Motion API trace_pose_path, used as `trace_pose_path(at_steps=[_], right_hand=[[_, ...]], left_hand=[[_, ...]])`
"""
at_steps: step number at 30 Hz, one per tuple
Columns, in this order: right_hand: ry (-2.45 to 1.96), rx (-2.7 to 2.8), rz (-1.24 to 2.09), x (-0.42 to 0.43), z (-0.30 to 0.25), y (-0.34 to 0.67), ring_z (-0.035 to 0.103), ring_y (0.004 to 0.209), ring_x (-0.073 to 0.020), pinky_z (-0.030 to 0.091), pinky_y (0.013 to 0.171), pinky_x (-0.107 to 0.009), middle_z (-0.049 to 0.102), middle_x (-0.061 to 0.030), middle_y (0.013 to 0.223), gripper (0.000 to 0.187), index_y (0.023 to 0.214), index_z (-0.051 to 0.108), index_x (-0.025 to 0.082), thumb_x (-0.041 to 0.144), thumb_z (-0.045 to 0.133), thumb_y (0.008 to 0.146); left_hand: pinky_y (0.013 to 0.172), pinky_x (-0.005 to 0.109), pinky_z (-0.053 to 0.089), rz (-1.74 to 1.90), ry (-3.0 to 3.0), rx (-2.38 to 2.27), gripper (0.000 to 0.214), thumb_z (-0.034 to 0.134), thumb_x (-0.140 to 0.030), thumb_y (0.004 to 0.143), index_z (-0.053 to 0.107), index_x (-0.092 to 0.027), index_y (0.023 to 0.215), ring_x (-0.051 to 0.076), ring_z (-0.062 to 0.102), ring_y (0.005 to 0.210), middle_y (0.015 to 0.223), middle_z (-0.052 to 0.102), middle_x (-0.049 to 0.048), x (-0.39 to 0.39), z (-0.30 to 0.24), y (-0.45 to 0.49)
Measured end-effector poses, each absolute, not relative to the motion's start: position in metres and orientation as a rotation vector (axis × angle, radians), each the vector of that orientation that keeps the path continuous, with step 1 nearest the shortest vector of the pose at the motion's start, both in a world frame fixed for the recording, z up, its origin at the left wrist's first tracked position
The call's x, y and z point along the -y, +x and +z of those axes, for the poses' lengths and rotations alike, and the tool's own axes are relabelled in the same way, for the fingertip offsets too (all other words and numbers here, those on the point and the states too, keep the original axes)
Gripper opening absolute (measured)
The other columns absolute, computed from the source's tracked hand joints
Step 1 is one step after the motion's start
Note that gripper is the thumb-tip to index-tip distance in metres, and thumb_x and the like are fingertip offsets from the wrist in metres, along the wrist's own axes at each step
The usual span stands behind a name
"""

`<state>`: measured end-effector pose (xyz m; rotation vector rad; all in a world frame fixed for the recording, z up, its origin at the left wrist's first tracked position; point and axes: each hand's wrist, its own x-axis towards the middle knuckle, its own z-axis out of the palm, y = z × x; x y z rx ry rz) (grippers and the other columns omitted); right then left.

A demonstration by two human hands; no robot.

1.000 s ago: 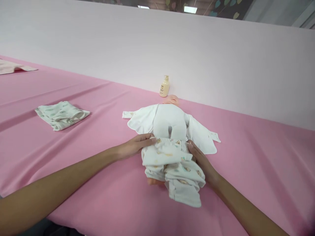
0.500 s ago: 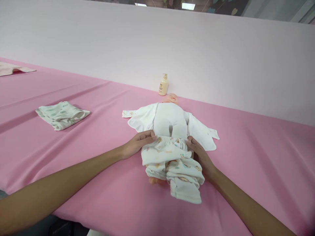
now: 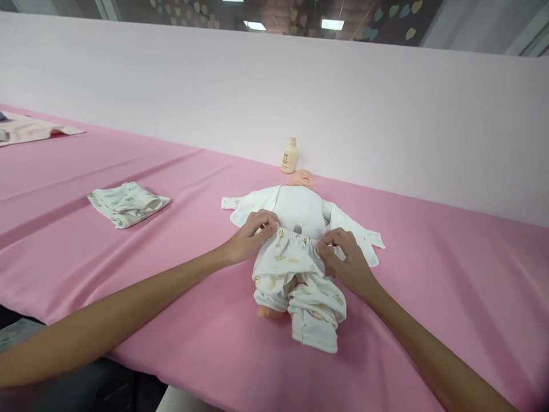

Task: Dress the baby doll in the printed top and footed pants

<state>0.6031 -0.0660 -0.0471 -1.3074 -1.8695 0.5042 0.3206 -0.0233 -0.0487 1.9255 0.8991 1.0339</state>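
Holding the printed trousers (image 3: 285,260) in the head view, we have their waistband partway up the doll (image 3: 300,207), which lies face up, head toward the tabletop's (image 3: 454,257) back edge, feet toward its front edge. Our left hand (image 3: 253,236) has its fingers pinched shut on one side of the elastic; our right hand (image 3: 349,260) pinches the other. We judge the dressing about half done: one foot (image 3: 269,312) shows, the other trouser leg is bunched, and the white shirt (image 3: 358,234) spreads unfastened. One container, a pump bottle (image 3: 290,157), stands near the back edge; we cannot tell its fill.
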Motion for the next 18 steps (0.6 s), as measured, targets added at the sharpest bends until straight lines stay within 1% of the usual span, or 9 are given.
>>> trace_pose_path(at_steps=[1,3,6,8,9,11,13,15,18], right_hand=[[-1.262,1.947,0.445,0.064,-0.041,0.6,0.052,0.103,-0.028,0.043,0.095,-0.046,0.064,-0.006,0.1,0.031,0.08,0.063,0.026,0.05,0.061,0.1],[-1.147,2.087,0.395,0.059,-0.029,0.593,0.052,0.102,-0.0273,0.041,0.097,-0.048,0.064,-0.0063,0.1,0.034,0.074,0.061,0.025,0.045,0.059,0.102],[-1.033,2.225,0.439,0.048,-0.017,0.584,0.052,0.094,-0.0238,0.04,0.098,-0.046,0.064,-0.0044,0.096,0.043,0.068,0.054,0.023,0.046,0.056,0.104],[-1.087,2.193,0.516,0.039,-0.013,0.581,0.05,0.084,-0.0209,0.042,0.089,-0.041,0.06,-0.0023,0.085,0.05,0.067,0.047,0.022,0.053,0.052,0.105],[-1.151,2.126,0.561,0.033,-0.013,0.581,0.047,0.078,-0.0192,0.041,0.081,-0.038,0.054,-0.0008,0.077,0.053,0.066,0.042,0.022,0.058,0.05,0.105],[-1.293,1.953,0.631,0.022,-0.015,0.582,0.037,0.066,-0.0161,0.034,0.065,-0.034,0.037,0.0021,0.067,0.059,0.067,0.032,0.023,0.067,0.047,0.104],[-1.392,1.836,0.639,0.014,-0.022,0.585,0.028,0.062,-0.0144,0.024,0.059,-0.033,0.026,0.0031,0.065,0.063,0.068,0.026,0.023,0.072,0.046,0.102],[-1.45,1.835,0.627,0.011,-0.031,0.591,0.025,0.061,-0.0138,0.02,0.059,-0.033,0.023,0.0033,0.065,0.065,0.068,0.025,0.022,0.074,0.047,0.1],[-1.505,1.87,0.651,0.016,-0.046,0.601,0.025,0.061,-0.0137,0.019,0.06,-0.033,0.024,0.0035,0.064,0.065,0.067,0.027,0.022,0.074,0.047,0.1]], left_hand=[[0.109,0.044,0.035,0.963,2.072,-0.866,0.033,0.053,-0.049,0.105,0.063,-0.023,0.088,0.026,0.049,0.116,0.122,0.064,0.0065,0.022,-0.042,0.322],[0.113,0.046,0.03,0.794,2.285,-0.776,0.031,0.055,-0.049,0.103,0.066,-0.023,0.089,0.027,0.049,0.12,0.126,0.066,0.0062,0.02,-0.028,0.325],[0.109,0.046,0.032,0.674,2.373,-0.725,0.032,0.053,-0.05,0.104,0.067,-0.024,0.092,0.027,0.052,0.118,0.123,0.068,0.0058,0.014,-0.014,0.329],[0.098,0.042,0.04,0.71,2.319,-0.788,0.036,0.049,-0.053,0.105,0.065,-0.023,0.093,0.025,0.057,0.103,0.107,0.069,0.0059,0.007,-0.012,0.331],[0.09,0.039,0.043,0.75,2.267,-0.846,0.037,0.048,-0.055,0.105,0.062,-0.022,0.092,0.023,0.057,0.093,0.097,0.067,0.005,0.003,-0.014,0.333],[0.072,0.034,0.042,0.824,2.149,-0.984,0.041,0.048,-0.059,0.104,0.057,-0.022,0.088,0.019,0.052,0.076,0.083,0.06,0.0019,-0.006,-0.019,0.335],[0.061,0.031,0.035,0.85,2.072,-1.086,0.045,0.049,-0.062,0.102,0.049,-0.023,0.08,0.017,0.044,0.064,0.072,0.049,-0.0013,-0.014,-0.026,0.337],[0.057,0.031,0.03,0.831,2.055,-1.119,0.05,0.047,-0.063,0.102,0.042,-0.023,0.073,0.015,0.037,0.059,0.065,0.04,-0.0029,-0.018,-0.035,0.336],[0.058,0.031,0.027,0.829,2.071,-1.087,0.054,0.043,-0.063,0.104,0.04,-0.022,0.068,0.015,0.034,0.059,0.063,0.037,-0.0024,-0.017,-0.047,0.33]])
